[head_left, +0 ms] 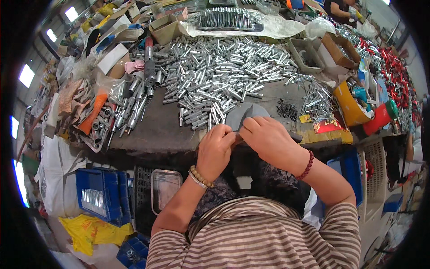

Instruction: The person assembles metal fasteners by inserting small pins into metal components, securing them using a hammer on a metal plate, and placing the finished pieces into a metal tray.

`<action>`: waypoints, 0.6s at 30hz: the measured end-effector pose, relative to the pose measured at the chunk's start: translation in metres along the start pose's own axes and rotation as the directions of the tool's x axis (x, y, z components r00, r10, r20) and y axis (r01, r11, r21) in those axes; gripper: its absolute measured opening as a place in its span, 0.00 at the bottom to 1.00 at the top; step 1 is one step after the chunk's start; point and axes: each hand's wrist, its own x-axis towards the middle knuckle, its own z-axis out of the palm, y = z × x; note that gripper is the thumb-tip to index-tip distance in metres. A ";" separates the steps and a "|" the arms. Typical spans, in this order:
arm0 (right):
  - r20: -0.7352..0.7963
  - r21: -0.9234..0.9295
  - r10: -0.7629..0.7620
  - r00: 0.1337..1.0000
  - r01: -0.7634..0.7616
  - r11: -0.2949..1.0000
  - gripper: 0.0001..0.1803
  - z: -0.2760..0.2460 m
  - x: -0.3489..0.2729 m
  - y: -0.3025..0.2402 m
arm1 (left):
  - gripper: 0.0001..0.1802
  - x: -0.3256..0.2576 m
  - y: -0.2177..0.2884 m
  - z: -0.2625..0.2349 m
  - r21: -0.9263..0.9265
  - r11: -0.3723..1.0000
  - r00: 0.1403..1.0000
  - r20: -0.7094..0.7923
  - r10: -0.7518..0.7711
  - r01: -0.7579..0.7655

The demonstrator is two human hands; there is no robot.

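My left hand (214,150) and my right hand (271,141) are close together over the front edge of the workbench, both with fingers curled in. Whatever lies between the fingers is hidden behind them. Just beyond my fingertips is a grey round piece (242,115) with a dark slit or fold; whether I touch it, I cannot tell. A big heap of shiny metal sleeves (224,71) spreads over the bench in front, its near end beside my left hand. To the right of my right hand lie small dark screws (286,109) and a pile of thin silvery pins (316,101).
At left are a power tool (149,60) and a tray of sockets and tools (96,139). A yellow container (351,105) and a red-and-green one (380,117) stand at right. Blue crates (101,195) sit below the bench. Another person (340,11) is at the far right.
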 end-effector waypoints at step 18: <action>-0.215 0.186 0.396 0.893 -0.360 0.914 0.17 0.000 -0.051 0.019 | 0.10 0.004 0.004 -0.003 -0.107 0.993 0.999 0.017 -0.042 0.044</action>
